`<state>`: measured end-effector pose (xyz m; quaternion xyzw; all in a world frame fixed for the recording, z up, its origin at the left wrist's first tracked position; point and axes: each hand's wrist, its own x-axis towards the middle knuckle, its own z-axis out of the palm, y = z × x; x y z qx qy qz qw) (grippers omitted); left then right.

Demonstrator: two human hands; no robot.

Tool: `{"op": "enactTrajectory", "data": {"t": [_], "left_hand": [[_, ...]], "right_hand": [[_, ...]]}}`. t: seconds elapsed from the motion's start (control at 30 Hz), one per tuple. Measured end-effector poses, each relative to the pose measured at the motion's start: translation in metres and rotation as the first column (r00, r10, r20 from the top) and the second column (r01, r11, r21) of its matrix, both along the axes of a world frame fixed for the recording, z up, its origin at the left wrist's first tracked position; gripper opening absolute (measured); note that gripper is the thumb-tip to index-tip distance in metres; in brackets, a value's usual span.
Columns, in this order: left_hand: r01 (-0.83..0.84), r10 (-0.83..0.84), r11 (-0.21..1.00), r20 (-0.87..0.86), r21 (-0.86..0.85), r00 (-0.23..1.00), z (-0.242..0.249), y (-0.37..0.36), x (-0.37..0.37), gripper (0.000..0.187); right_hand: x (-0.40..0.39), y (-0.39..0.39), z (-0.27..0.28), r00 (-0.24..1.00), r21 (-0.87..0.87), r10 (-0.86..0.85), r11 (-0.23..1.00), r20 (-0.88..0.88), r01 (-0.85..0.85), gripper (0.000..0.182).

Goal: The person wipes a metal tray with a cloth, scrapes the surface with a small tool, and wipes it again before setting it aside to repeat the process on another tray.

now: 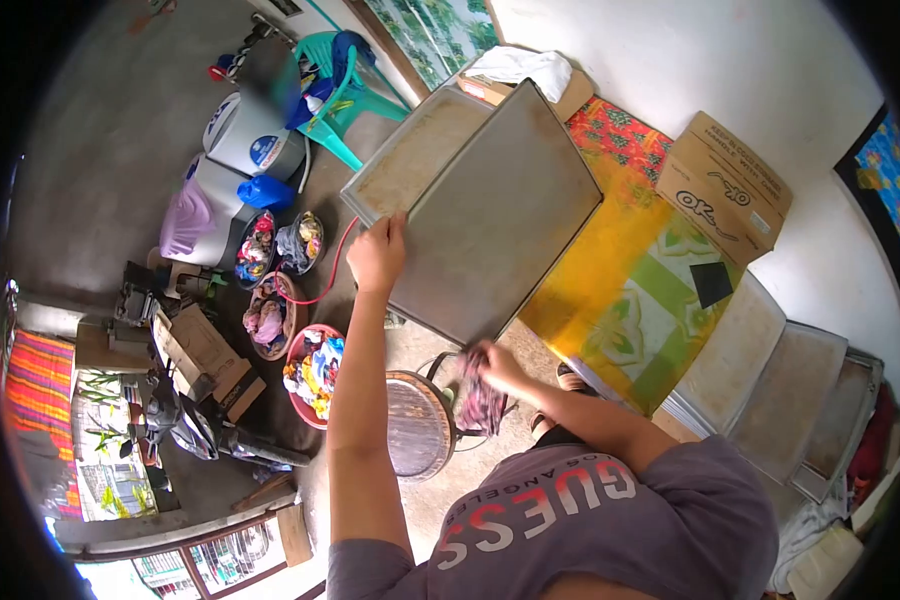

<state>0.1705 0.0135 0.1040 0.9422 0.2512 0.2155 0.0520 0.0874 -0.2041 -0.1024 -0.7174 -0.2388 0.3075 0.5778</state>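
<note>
A large flat metal tray [510,215] is held up at a tilt in front of me. My left hand [378,255] is closed around its left edge. My right hand [502,368] is closed on a dark red, patterned cloth [478,400], just at the tray's lower corner, and the cloth hangs down from the fingers. Behind the held tray lies another worn metal tray [410,150], partly covered by it. Below the hands stands a round wooden-topped stool [418,425].
A yellow and green patterned cover [630,310] lies to the right, with a cardboard box [725,190] beyond it. More metal trays [785,400] are stacked at the right. Tubs of clothes [315,375], a washing machine [255,140] and a green chair [355,105] stand left.
</note>
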Motion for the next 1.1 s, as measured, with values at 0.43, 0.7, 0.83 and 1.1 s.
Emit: {"op": "enactTrajectory", "data": {"t": [0.43, 0.7, 0.83, 1.1], "left_hand": [[0.133, -0.112, 0.712, 0.076, -0.689, 0.991, -0.009, 0.047, 0.006, 0.089], [0.086, -0.052, 0.747, 0.071, -0.659, 0.996, 0.003, 0.027, 0.012, 0.074], [0.044, -0.103, 0.895, -0.109, -0.444, 0.989, 0.010, 0.015, 0.014, 0.034], [-0.048, -0.027, 0.939, -0.210, -0.341, 0.977, -0.004, 0.020, 0.016, 0.032]], "right_hand": [[0.232, 0.064, 0.129, 0.557, 0.392, -0.713, 0.700, 0.425, 0.597, 0.031], [0.097, 0.113, 0.145, 0.533, 0.323, -0.368, 0.929, 0.762, 0.179, 0.040], [0.077, 0.113, 0.136, 0.510, 0.251, -0.266, 0.963, 0.818, 0.099, 0.030], [0.037, 0.047, 0.053, 0.293, -0.061, 0.083, 0.994, 0.952, -0.085, 0.046]]}}
